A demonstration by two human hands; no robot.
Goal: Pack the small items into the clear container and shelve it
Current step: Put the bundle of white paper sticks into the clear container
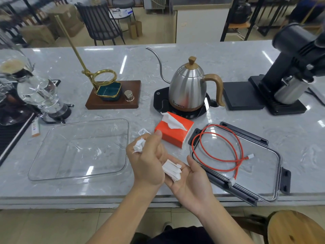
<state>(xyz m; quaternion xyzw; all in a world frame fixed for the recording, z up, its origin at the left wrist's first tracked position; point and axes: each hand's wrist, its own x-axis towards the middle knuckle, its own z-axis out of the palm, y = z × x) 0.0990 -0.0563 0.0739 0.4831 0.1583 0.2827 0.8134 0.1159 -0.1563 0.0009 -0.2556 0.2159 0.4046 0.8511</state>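
i see both hands held above the near edge of the marble counter [228, 55]. the left hand [147, 161] is curled into a loose fist, fingers together and wrapped round a crumpled white wad of paper [139, 146] that pokes out by the thumb. the right hand [189, 180] lies palm up just beside it, fingers relaxed and slightly spread, with a folded white tissue [172, 170] resting across the palm; the left hand's knuckles touch that tissue.

the clear container [40, 166] sits on the counter to the left of the hands, open and upright, close to the near edge. its lid [269, 175] lies flat on the right side, dark clips round a clear panel, one corner reaching over the counter edge. a red cable [195, 150] is coiled loosely on top of the lid, its white plugs resting on the panel. an orange tissue box [173, 136] stands between container and lid, a white sheet sticking up from its slot. a small white object [143, 132] lies just left of the box, partly hidden behind the left hand; i cannot tell what it is.

farther back stand a steel gooseneck kettle [188, 87] on its black base, a brass dripper stand [103, 76] on a wooden block, and a black grinder [297, 64] at right.
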